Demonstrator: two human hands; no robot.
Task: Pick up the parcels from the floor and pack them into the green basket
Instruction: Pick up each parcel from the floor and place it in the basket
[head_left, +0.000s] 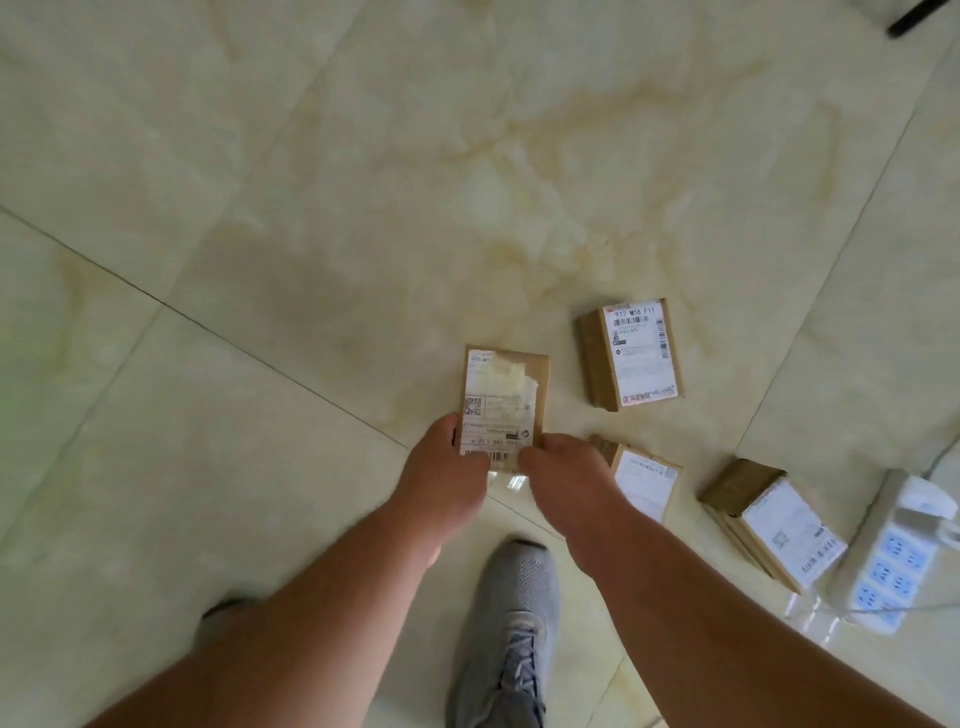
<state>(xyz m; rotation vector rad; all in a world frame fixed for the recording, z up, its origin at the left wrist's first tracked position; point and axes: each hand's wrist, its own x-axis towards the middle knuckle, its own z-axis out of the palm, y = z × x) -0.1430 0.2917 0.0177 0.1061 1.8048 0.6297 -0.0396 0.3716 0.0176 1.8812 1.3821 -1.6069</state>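
Note:
I hold a brown cardboard parcel (506, 395) with a torn white label, gripped at its near end by both hands. My left hand (447, 467) clasps its left corner and my right hand (563, 478) its right corner. Three more brown parcels with white labels lie on the floor: one (631, 356) to the right of the held one, one (644, 480) partly hidden behind my right wrist, one (769, 522) further right. The green basket is out of sight.
A white power strip (893, 556) with a plugged-in adapter and cable lies at the right edge, next to the rightmost parcel. My grey shoe (511, 634) stands below my hands on the pale tiled floor (311, 208). A dark object (917, 18) sits top right.

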